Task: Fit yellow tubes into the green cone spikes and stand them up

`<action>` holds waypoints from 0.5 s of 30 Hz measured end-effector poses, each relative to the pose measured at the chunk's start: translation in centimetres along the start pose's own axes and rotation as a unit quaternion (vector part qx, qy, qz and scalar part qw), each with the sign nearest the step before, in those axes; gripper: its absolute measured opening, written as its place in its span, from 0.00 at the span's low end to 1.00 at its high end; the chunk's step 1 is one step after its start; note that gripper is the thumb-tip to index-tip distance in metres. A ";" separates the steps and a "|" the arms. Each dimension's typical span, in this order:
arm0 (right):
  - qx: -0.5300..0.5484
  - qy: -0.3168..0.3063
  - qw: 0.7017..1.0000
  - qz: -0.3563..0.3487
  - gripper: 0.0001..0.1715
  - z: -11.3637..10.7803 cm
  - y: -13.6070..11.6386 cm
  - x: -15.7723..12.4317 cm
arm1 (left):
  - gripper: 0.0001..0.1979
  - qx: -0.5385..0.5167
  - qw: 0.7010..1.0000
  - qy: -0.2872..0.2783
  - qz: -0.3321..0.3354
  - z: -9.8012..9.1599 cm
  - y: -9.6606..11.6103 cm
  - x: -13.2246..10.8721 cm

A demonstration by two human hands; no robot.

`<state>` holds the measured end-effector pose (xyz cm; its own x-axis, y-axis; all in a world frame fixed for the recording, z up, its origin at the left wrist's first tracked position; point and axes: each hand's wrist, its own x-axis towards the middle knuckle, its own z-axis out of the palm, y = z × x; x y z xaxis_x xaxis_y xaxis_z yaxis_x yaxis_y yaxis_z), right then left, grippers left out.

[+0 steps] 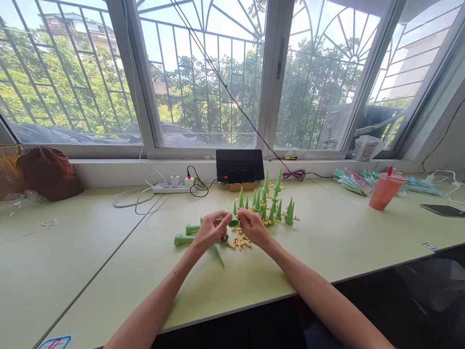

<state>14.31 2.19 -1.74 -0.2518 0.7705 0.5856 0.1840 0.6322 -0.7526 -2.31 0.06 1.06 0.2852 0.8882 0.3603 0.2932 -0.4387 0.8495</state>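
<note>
Both hands meet over the middle of the table, fingertips pinched on one green cone spike [233, 222] between them. The left hand [210, 230] closes on it from the left and the right hand [254, 228] from the right, so neither is clearly nearer. The piece sits at the gap between the two thumbs. Only its wide rim shows, and fingers hide the rest, so its long axis cannot be read with certainty.

A longer green spike [218, 254] runs out from under the left hand toward the person, point leading, and whether that hand touches it cannot be told. Two more lying spikes [183, 239] rest just left of the left hand, long axes roughly across the view.

Small yellow fittings [240, 242] are scattered just below and between the hands. Just beyond the right hand is a cluster of standing cones [271, 206], points up.

Farther back, near the window, a black tablet [240, 165] is propped, with a power strip [174, 186] to its left. Well off to the right on the pale green table [109, 252] stands a pink drink cup [385, 191].
</note>
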 end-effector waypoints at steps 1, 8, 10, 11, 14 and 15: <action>0.001 0.001 1.000 0.004 0.24 0.0 0.1 0.0 | 0.18 0.001 1.000 -0.004 0.003 0.0 0.1 0.0; -0.002 -0.001 1.000 0.025 0.25 0.1 0.3 0.0 | 0.17 0.005 1.000 -0.008 0.025 0.1 0.1 -0.1; -0.008 0.001 1.000 0.025 0.25 0.1 0.2 0.1 | 0.16 0.003 0.999 -0.011 0.045 0.1 -0.2 0.0; -0.011 0.001 1.000 0.026 0.24 0.0 0.2 0.1 | 0.16 0.003 0.998 -0.013 0.055 0.1 -0.3 0.0; -0.014 0.001 1.000 0.026 0.24 0.0 0.2 0.1 | 0.16 0.017 0.997 -0.014 0.076 0.1 -0.5 0.0; -0.014 0.000 1.000 0.026 0.25 0.0 0.2 0.1 | 0.16 0.025 0.996 -0.012 0.081 0.1 -0.5 0.0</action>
<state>14.33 2.39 -1.80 -0.2420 0.8019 0.5463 0.2240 0.5940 -0.7727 -2.34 0.24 0.56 0.3546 0.8021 0.4805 0.2864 -0.5824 0.7608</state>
